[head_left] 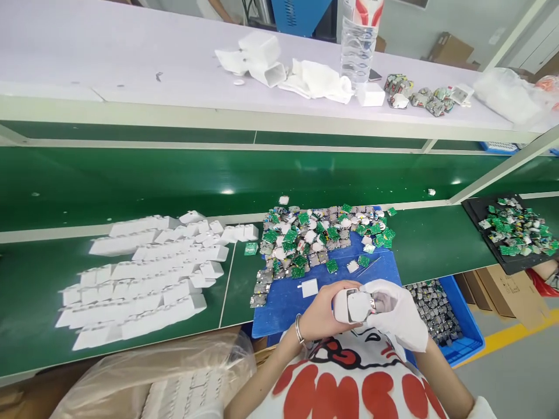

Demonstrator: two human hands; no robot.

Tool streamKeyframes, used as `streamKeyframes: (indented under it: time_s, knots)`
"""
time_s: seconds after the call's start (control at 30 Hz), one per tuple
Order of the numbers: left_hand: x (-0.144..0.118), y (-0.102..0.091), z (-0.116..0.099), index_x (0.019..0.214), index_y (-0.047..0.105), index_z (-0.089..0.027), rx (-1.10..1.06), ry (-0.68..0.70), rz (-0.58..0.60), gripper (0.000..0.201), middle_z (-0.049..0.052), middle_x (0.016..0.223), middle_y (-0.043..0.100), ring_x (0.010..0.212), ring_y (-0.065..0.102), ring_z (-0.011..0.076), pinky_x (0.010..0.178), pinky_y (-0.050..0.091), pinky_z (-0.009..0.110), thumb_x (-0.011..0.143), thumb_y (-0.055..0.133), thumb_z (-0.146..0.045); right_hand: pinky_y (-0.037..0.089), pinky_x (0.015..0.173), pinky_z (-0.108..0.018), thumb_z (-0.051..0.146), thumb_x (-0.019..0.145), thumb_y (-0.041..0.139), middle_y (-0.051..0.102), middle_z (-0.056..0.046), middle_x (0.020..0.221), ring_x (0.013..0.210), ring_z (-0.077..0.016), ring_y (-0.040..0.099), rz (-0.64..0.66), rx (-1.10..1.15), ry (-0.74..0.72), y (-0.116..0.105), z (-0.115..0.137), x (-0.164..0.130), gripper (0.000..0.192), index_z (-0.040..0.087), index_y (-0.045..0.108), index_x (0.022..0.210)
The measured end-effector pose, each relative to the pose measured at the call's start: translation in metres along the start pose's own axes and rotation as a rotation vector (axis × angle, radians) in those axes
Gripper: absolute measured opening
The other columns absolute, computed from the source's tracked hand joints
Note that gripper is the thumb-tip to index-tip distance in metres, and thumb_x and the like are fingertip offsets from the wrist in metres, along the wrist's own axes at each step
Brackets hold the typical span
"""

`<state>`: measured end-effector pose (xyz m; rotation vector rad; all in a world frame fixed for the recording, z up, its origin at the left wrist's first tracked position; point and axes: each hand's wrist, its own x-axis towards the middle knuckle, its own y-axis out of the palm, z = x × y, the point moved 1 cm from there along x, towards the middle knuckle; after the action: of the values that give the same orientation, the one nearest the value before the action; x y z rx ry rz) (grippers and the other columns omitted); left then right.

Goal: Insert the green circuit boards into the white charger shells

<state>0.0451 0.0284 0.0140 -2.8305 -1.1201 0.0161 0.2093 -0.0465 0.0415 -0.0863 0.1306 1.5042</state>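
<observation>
1. Head view, the hold: a white charger housing (353,305) sits between both hands just above the near edge of the worktop (419,244), close to the person's chest. The left hand (324,314), bare with a bracelet at the wrist, cups its left side; the right hand (395,311), in a white glove, closes on its right side. Held this way, its open face with a dark inset looks turned up toward the camera, likely so it can be seen.

2. Head view, the fingers: the left fingers (338,289) curl over the housing's top edge; the gloved right fingers (376,289) wrap its far side. Both sets are narrow, holding the housing, none spread wide.

3. Head view, pose: both forearms rise from the bottom of the frame and meet at the middle, wrists bent inward, elbows tucked beside a red-and-white printed shirt.

4. Head view, beyond the fingertips: a blue mat (288,299) carries a heap of green circuit boards (323,235) and one loose white plate (309,287), all within short reach.

5. Head view, left of the fingers: white housings (148,273) lie in rows, well apart from the hands, apparently sorted by type.

6. Head view, right of the fingers: a blue bin (460,331) of grey parts sits near the gloved hand; a black tray (510,230) of boards lies further off.
</observation>
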Motion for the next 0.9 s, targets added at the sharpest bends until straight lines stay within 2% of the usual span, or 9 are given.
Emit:
streamKeyframes:
  time_s: [0.17,0.27,0.47,0.6,0.7,0.77,0.83,0.9]
  knots:
    - [-0.003,-0.005,0.000,0.098,0.059,-0.017,0.036,0.056,0.025,0.050,0.011,0.107,0.068,0.094,0.065,0.0232,0.085,0.051,0.035,0.056,0.079,-0.034,0.051,0.088,-0.034,0.027,0.065,0.078,0.064,-0.008,0.108,0.098,-0.0223,0.062,-0.016,-0.228,-0.038,0.006,0.000,-0.008,0.040,0.021,0.067,0.103]
    - [-0.007,-0.005,0.001,0.100,0.059,-0.018,0.061,0.100,0.032,0.047,0.010,0.108,0.068,0.094,0.065,0.0225,0.086,0.051,0.035,0.059,0.077,-0.031,0.053,0.087,-0.032,0.025,0.068,0.076,0.063,-0.008,0.111,0.099,-0.0214,0.062,-0.015,-0.322,-0.097,0.007,0.003,-0.016,0.036,0.022,0.068,0.103]
    - [-0.018,-0.005,-0.003,0.103,0.059,-0.020,0.126,0.264,0.042,0.042,0.011,0.109,0.068,0.100,0.064,0.0230,0.089,0.049,0.036,0.064,0.073,-0.026,0.055,0.084,-0.027,0.020,0.073,0.071,0.068,-0.007,0.105,0.094,-0.0190,0.065,0.025,-0.634,-0.344,0.019,0.024,-0.029,0.037,0.025,0.065,0.109]
    - [-0.024,-0.006,-0.005,0.104,0.059,-0.020,0.137,0.320,0.022,0.039,0.012,0.109,0.068,0.101,0.063,0.0228,0.089,0.049,0.036,0.067,0.071,-0.026,0.054,0.084,-0.025,0.022,0.076,0.069,0.068,-0.006,0.104,0.093,-0.0186,0.066,0.018,-0.728,-0.472,0.028,0.027,-0.033,0.035,0.025,0.065,0.111]
    - [-0.027,-0.006,-0.006,0.103,0.059,-0.020,0.145,0.337,0.011,0.038,0.012,0.108,0.068,0.099,0.064,0.0225,0.088,0.049,0.036,0.067,0.070,-0.025,0.052,0.087,-0.029,0.027,0.078,0.069,0.065,-0.007,0.110,0.099,-0.0204,0.063,0.027,-0.747,-0.459,0.029,0.020,-0.038,0.039,0.027,0.062,0.117]
    - [-0.029,-0.005,-0.005,0.102,0.059,-0.020,0.134,0.353,0.009,0.038,0.012,0.107,0.069,0.098,0.064,0.0222,0.087,0.050,0.036,0.067,0.070,-0.024,0.048,0.094,-0.038,0.038,0.074,0.073,0.057,-0.009,0.124,0.110,-0.0255,0.057,0.021,-0.723,-0.421,0.027,0.016,-0.042,0.053,0.029,0.058,0.124]
    - [-0.030,-0.003,-0.003,0.102,0.059,-0.020,0.098,0.342,0.010,0.040,0.012,0.107,0.069,0.098,0.064,0.0222,0.087,0.050,0.036,0.065,0.072,-0.024,0.045,0.097,-0.045,0.049,0.075,0.069,0.046,-0.011,0.135,0.116,-0.0285,0.051,-0.078,-0.601,-0.300,0.022,0.015,-0.043,0.062,0.029,0.052,0.131]
    - [-0.031,-0.001,-0.001,0.102,0.059,-0.020,0.049,0.308,0.005,0.044,0.012,0.108,0.068,0.098,0.065,0.0226,0.087,0.051,0.036,0.062,0.075,-0.025,0.045,0.096,-0.046,0.053,0.081,0.061,0.046,-0.012,0.136,0.114,-0.0275,0.052,-0.215,-0.377,-0.086,0.017,0.014,-0.040,0.060,0.028,0.047,0.134]
